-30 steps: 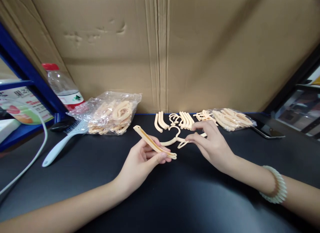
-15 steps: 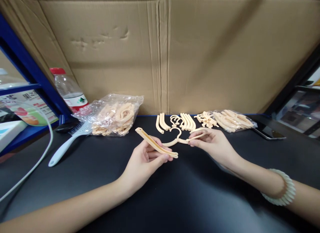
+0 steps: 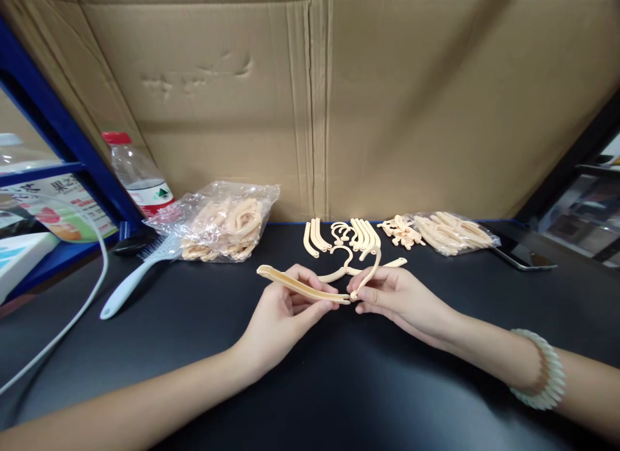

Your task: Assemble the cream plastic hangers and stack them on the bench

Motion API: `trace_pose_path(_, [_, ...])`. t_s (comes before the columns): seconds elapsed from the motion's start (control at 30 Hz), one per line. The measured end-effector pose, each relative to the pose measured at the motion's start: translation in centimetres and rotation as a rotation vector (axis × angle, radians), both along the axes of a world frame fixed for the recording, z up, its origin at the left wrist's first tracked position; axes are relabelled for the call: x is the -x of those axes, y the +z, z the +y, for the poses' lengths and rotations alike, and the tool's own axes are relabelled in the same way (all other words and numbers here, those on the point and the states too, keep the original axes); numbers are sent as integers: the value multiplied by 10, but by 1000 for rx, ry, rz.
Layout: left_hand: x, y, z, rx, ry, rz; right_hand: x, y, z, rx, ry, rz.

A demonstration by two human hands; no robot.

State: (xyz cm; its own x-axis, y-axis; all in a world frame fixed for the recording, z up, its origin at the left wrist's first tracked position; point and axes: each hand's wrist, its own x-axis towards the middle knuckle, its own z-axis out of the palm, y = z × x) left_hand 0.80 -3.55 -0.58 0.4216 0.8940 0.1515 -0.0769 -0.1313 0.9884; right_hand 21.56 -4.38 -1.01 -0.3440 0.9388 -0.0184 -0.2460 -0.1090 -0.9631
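Left hand [image 3: 271, 325]: grip closed round a curved arm piece [image 3: 298, 286], thumb along it, leaving the forked tip free, presumably for a clear view of the joint. Right hand [image 3: 414, 302]: grip pinched shut on a hook piece [image 3: 372, 272] low by its knob, probably for fine control. Both pieces above the dark surface [image 3: 310, 393], ends meeting or nearly so; contact cannot be told. Arm piece pale cream, hollow channel showing; hook same colour, slim, curl upward. Behind, a hanger [image 3: 332, 276] lies flat; spare arms [image 3: 314, 238] sit roughly parallel, perhaps for easy picking.
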Motion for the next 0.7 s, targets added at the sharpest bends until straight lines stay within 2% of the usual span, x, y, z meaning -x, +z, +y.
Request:
trace_pose_path(0.27, [0,0,-2,-19,-22,12,-1,1,-3,74,124,12])
trace_pose_path(0.43, [0,-2,-3,-67,-18,26,0,1,-3,63,114,26])
trace_pose_path(0.7, [-1,-2,-5,-83,8,56,5,-1,-5,-39,66,17])
